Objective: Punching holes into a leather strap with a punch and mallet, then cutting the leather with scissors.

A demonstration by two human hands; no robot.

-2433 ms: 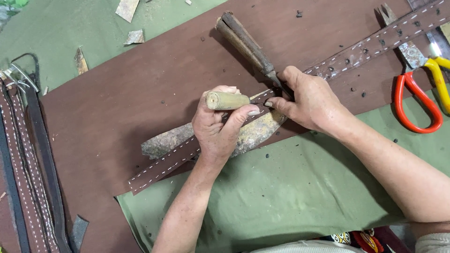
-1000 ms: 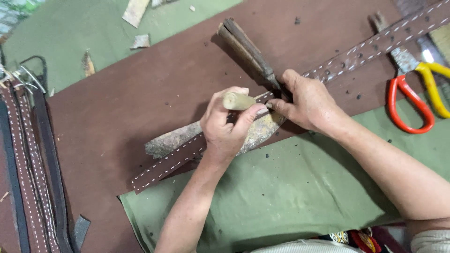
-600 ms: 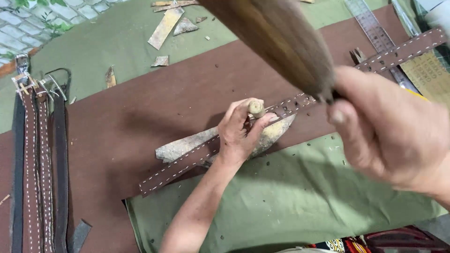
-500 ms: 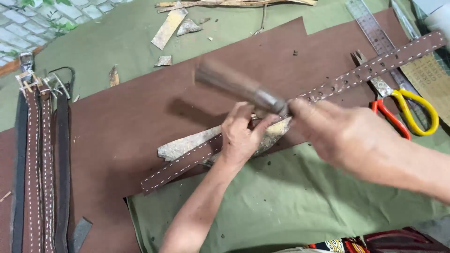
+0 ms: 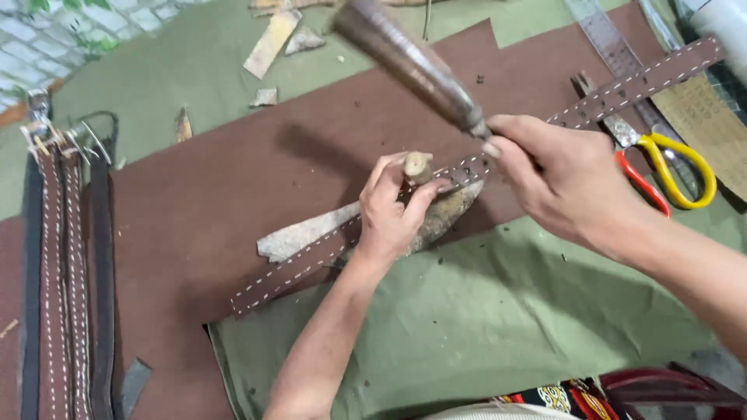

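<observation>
1. Head view shows a brown strap (image 5: 311,260) with white stitching lying at a slant across a brown sheet (image 5: 218,202) on the desk, running from lower left up toward the upper right.
2. Under the strap's middle lies a rough grey block (image 5: 299,233), pointed at its right end.
3. The left hand (image 5: 397,210) is closed around a short wooden-topped punch (image 5: 418,165), holding it upright on the strap over the block.
4. The right hand (image 5: 564,183) grips the narrow end of a dark wooden mallet (image 5: 408,58), which is raised, blurred and tilted up to the left above the punch, not touching it.
5. Red and yellow-handled scissors (image 5: 669,175) lie to the right, just beyond the right hand, beside the strap's far end.
6. A metal ruler (image 5: 603,35) lies near the top right.
7. Green cloth (image 5: 482,327) covers the near part of the desk.
8. Several finished belts (image 5: 66,272) lie side by side at the left edge.
9. Small scraps (image 5: 272,43) lie on the green surface at the top.
</observation>
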